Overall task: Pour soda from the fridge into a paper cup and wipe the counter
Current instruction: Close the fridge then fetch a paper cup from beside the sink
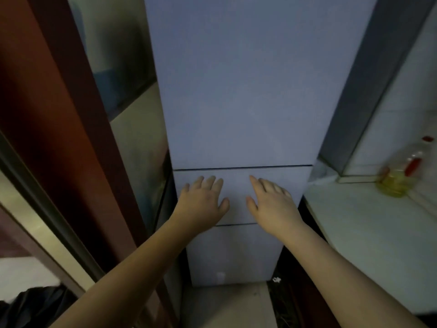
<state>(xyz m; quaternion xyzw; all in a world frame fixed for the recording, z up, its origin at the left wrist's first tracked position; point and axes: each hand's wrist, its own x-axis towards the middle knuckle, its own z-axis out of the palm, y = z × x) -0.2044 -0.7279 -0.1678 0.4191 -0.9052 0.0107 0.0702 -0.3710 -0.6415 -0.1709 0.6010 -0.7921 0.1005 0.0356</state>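
on fridge (236, 91) middle door, left hand (201, 202) & right hand (272, 204) flat, fingers straight, no legible writing

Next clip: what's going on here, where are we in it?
A person stands facing a closed fridge, both arms stretched out. The left hand and right hand are open, fingers spread over the middle door panel; whether they touch it cannot be told. No soda or paper cup is in view. To the right is a pale counter with a clear bottle of yellowish liquid. Pouring and wiping are not yet begun.
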